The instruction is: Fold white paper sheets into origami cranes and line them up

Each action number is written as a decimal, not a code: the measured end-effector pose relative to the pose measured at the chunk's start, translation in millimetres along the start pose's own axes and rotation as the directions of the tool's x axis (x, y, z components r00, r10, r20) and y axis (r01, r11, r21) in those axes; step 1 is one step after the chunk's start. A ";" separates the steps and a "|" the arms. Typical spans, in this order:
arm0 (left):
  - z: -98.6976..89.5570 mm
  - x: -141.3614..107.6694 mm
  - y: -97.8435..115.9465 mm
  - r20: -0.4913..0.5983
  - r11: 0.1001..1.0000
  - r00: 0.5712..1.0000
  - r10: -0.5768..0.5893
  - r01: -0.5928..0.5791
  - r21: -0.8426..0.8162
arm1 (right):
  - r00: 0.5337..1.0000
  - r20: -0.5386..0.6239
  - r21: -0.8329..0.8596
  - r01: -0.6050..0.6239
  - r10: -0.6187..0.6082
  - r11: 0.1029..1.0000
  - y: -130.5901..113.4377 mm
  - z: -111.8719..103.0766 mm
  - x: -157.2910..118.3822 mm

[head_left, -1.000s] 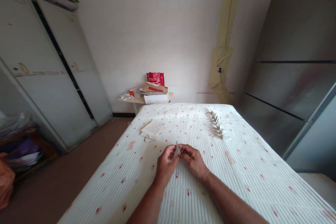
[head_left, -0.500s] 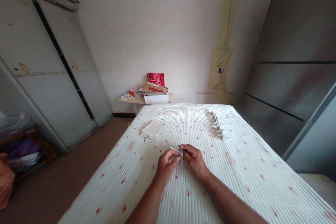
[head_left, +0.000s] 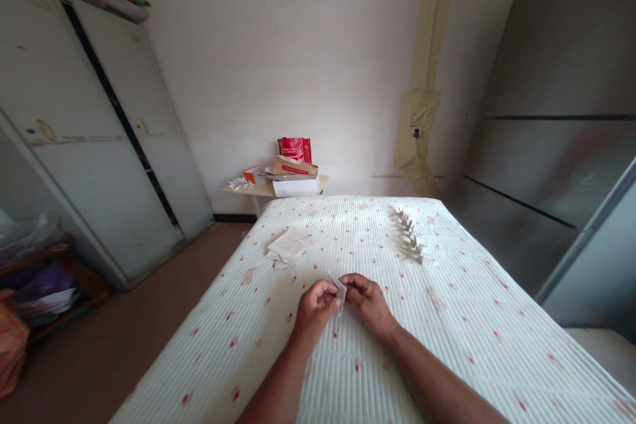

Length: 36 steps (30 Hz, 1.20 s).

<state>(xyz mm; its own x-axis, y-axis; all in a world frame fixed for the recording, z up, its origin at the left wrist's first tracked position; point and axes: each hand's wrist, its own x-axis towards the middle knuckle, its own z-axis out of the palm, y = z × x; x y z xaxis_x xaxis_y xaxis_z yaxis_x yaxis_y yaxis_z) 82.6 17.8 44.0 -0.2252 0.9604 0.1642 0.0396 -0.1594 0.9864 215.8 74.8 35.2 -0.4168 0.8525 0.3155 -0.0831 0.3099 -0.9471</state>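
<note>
A small piece of folded paper (head_left: 340,293) is pinched between my two hands above the middle of the bed. My left hand (head_left: 315,308) grips its left side, with the thumb towards me. From the right, my right hand (head_left: 370,303) holds its other edge with curled fingers, and some fingertips are hidden behind it. Beyond my left hand lies a loose stack of printed paper sheets (head_left: 289,245). Farther off on the right stands a row of several folded paper cranes (head_left: 410,238).
The bed (head_left: 358,366) has a white ribbed cover with red spots. Behind it, a small table (head_left: 261,191) bears a white box (head_left: 297,187), a red bag (head_left: 295,148) and a pile of small white pieces (head_left: 240,183). Cabinets (head_left: 99,139) stand left; a grey wardrobe (head_left: 541,165) stands right.
The folded paper has turned between my fingers, from lying nearly flat to a steeper tilt, showing more of its face. Both hands have stayed almost in place.
</note>
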 end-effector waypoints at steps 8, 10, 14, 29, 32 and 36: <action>-2.0 0.7 3.4 -0.077 0.999 0.996 -0.040 0.038 -0.027 | 0.989 0.057 0.168 -0.143 0.135 0.975 -21.8 1.2 -0.1; -2.4 1.6 1.8 -0.105 0.998 0.993 -0.044 0.040 -0.039 | 0.982 0.074 0.192 -0.187 0.176 0.963 -26.5 0.1 -0.4; -2.8 1.8 0.2 -0.117 0.999 0.992 -0.040 0.035 -0.041 | 0.979 0.063 0.188 -0.200 0.192 0.962 -28.6 -0.7 -0.6; 1.7 -0.9 -4.7 -0.060 0.997 0.998 0.030 -0.026 0.074 | 0.999 0.017 -0.002 0.050 -0.050 0.999 -9.2 -0.1 1.6; 2.0 -0.3 -6.7 -0.057 0.999 0.998 0.038 -0.036 0.037 | 1.000 0.019 0.050 -0.014 0.013 0.999 -8.1 1.4 0.9; 2.5 1.8 -8.7 -0.024 0.999 0.999 0.022 -0.023 -0.030 | 0.989 0.053 0.166 -0.144 0.137 0.976 -12.3 3.9 -0.5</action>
<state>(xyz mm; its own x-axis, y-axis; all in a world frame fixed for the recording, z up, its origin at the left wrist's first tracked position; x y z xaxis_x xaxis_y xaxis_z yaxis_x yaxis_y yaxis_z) 84.3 21.5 35.8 -0.2479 0.9508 0.1857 0.0154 -0.1878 0.9821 213.6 68.9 46.5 -0.4712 0.8635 0.1796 -0.1718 0.1099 -0.9790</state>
